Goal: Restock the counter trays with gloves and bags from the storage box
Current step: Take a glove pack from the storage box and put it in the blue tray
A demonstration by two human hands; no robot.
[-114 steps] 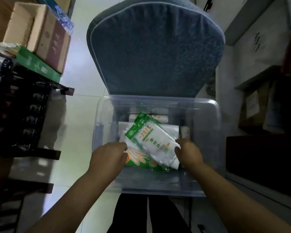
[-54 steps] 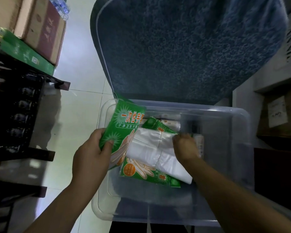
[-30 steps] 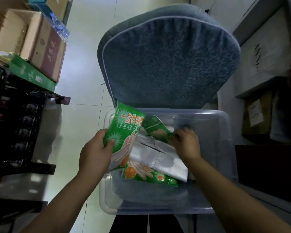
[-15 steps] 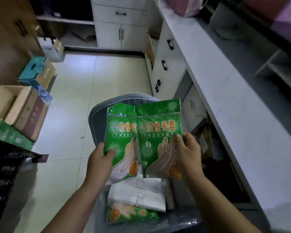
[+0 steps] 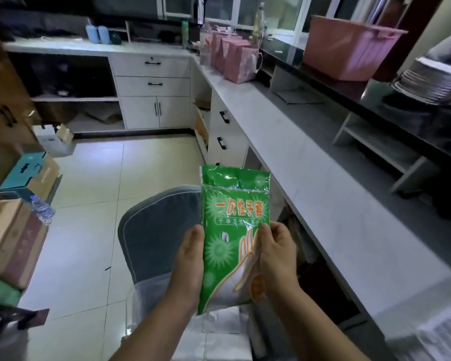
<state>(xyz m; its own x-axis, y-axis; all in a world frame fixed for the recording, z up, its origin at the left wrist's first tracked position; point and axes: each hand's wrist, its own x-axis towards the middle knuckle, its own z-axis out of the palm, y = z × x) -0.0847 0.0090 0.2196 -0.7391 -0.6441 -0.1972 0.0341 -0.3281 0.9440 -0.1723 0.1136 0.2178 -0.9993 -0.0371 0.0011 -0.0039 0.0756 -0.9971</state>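
I hold green packs of disposable gloves (image 5: 232, 230) upright in front of me, stacked one behind the other. My left hand (image 5: 189, 261) grips their left edge and my right hand (image 5: 275, 256) grips their right edge. Below them the clear plastic storage box (image 5: 136, 306) rests on a blue-grey chair cushion (image 5: 156, 230), with white packs of bags (image 5: 219, 337) lying inside. No counter tray can be picked out for sure.
A long pale counter (image 5: 323, 194) runs along my right with pink paper bags (image 5: 235, 58) at its far end, a pink tub (image 5: 349, 45) and stacked plates (image 5: 432, 82) on the raised dark ledge. Cardboard boxes (image 5: 13, 241) and a water bottle (image 5: 41, 208) stand at left.
Both hands took glove packs out of the box and lifted them. The two packs, side by side half a second ago, are now stacked together. My view rose from the box to the room.
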